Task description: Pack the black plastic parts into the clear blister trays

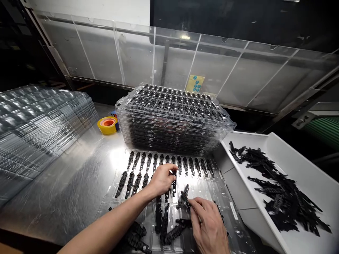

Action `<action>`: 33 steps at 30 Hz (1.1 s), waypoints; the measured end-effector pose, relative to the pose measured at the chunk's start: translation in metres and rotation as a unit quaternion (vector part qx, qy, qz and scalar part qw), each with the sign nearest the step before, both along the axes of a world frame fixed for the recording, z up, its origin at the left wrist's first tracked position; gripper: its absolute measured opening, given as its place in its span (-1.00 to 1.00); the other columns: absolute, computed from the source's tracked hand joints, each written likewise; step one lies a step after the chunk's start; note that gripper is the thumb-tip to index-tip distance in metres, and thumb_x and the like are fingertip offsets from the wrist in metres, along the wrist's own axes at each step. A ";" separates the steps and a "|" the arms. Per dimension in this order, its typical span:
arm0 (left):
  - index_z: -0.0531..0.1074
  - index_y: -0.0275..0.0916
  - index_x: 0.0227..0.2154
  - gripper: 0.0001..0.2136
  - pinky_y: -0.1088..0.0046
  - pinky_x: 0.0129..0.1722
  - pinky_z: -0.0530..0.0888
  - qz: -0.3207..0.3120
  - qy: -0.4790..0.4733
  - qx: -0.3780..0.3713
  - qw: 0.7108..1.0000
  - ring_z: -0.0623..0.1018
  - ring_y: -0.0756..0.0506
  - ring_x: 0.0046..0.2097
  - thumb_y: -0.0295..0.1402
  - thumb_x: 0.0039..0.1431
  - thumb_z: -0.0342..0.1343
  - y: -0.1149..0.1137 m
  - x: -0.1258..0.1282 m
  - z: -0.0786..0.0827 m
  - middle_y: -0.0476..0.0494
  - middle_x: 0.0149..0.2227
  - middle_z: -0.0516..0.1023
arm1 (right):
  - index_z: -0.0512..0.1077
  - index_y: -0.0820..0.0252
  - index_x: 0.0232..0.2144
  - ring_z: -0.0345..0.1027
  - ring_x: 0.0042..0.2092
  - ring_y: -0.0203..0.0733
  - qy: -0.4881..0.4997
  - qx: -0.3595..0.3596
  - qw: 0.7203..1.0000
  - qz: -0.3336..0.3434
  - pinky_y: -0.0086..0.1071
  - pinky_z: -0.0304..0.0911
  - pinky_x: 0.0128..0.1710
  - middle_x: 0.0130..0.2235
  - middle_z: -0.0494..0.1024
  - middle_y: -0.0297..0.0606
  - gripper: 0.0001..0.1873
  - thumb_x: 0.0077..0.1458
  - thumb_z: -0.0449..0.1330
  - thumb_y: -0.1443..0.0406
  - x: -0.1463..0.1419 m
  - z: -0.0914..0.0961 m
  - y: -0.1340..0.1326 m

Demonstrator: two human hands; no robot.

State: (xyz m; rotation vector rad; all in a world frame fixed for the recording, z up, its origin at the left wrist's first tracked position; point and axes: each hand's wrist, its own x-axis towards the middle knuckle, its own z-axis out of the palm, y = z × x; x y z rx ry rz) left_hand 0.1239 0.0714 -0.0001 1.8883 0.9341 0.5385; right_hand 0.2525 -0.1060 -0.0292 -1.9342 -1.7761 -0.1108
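Note:
A clear plastic tray (212, 190) lies flat on the steel table, its far rows filled with slim black plastic parts (148, 162). My left hand (161, 180) reaches over the tray's middle and pinches one black part (174, 183) upright above a slot. My right hand (209, 225) is lower right over the tray, fingers closed on another black part (184, 199). Several loose black parts (169, 229) lie on the near end of the tray.
A tall stack of filled clear trays (172, 120) stands behind the open tray. Empty clear trays (34, 127) are piled at left. A yellow tape roll (108, 125) sits beside the stack. A white bin (296, 165) at right holds a heap of black parts (283, 197).

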 end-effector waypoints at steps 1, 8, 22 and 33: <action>0.49 -0.19 -0.15 -0.69 0.44 -0.18 0.46 -0.002 0.016 0.015 1.000 0.52 -0.04 -0.23 -0.59 0.03 0.11 -0.001 0.004 -0.003 -0.07 -0.17 0.55 | 0.37 0.14 -0.08 0.26 -0.09 -0.02 -0.006 0.000 1.000 0.001 -0.21 0.28 -0.19 -0.13 0.43 -0.14 -0.78 0.22 0.06 0.29 0.001 -0.002 -0.004; 0.45 -0.23 -0.12 -0.69 0.19 -0.04 0.35 -0.024 0.140 0.166 0.976 0.37 -0.21 -0.04 -0.58 0.04 0.12 -0.017 0.004 -0.010 -0.18 -0.09 0.47 | 0.40 0.19 -0.14 0.28 -0.18 -0.02 -0.025 -0.037 0.997 -0.067 -0.16 0.23 -0.20 -0.23 0.44 -0.11 -0.78 0.25 0.03 0.24 -0.010 0.001 -0.003; 0.44 -0.27 -0.28 -0.83 0.29 -0.25 0.41 -0.217 0.248 0.248 0.911 0.43 -0.17 -0.22 -0.29 0.12 0.19 -0.058 0.007 0.018 -0.16 -0.27 0.49 | 0.43 0.11 -0.10 0.43 -0.33 -0.19 0.098 -0.013 0.985 -0.140 -0.38 0.27 -0.42 -0.23 0.49 -0.19 -0.67 0.31 -0.09 0.18 0.001 0.017 -0.009; 0.44 -0.28 -0.07 -0.53 0.38 -0.32 0.42 -0.123 0.249 0.218 0.935 0.47 -0.10 -0.28 -0.71 0.14 -0.27 -0.050 -0.002 0.033 -0.21 -0.26 0.50 | 0.48 0.03 -0.24 0.40 -0.38 -0.17 0.183 -0.118 0.976 -0.020 -0.36 0.28 -0.47 -0.33 0.51 -0.27 -0.78 0.19 0.09 0.13 0.064 0.084 0.010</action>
